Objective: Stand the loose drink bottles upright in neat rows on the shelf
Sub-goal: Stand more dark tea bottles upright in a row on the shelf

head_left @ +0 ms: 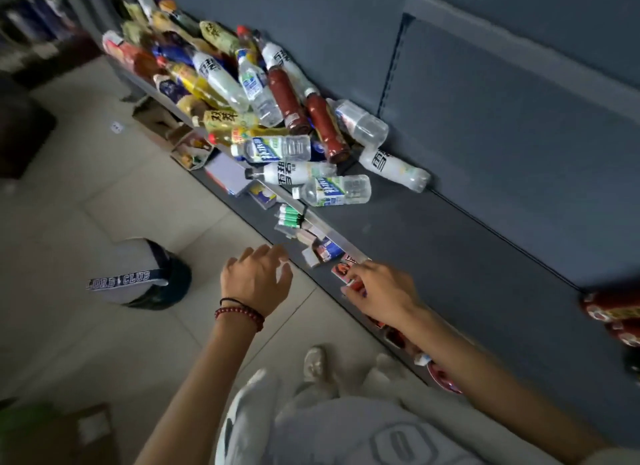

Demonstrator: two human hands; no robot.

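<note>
A heap of loose drink bottles (263, 101) lies on its sides on the dark grey shelf (450, 256), running from the far left toward the middle. Nearest me are a clear green-labelled bottle (334, 191) and a white bottle with black characters (394, 168). Two dark red bottles (289, 101) lie in the heap. My left hand (258, 277) hovers in front of the shelf edge, fingers spread, holding nothing. My right hand (381, 291) reaches over the shelf edge with loosely bent fingers and holds nothing.
Red bottles (613, 319) show at the right edge of the shelf. A lower shelf (242, 201) holds small boxes, cards and green-capped tubes (289, 217). A grey cap (128, 274) lies on a dark stool on the tiled floor at left.
</note>
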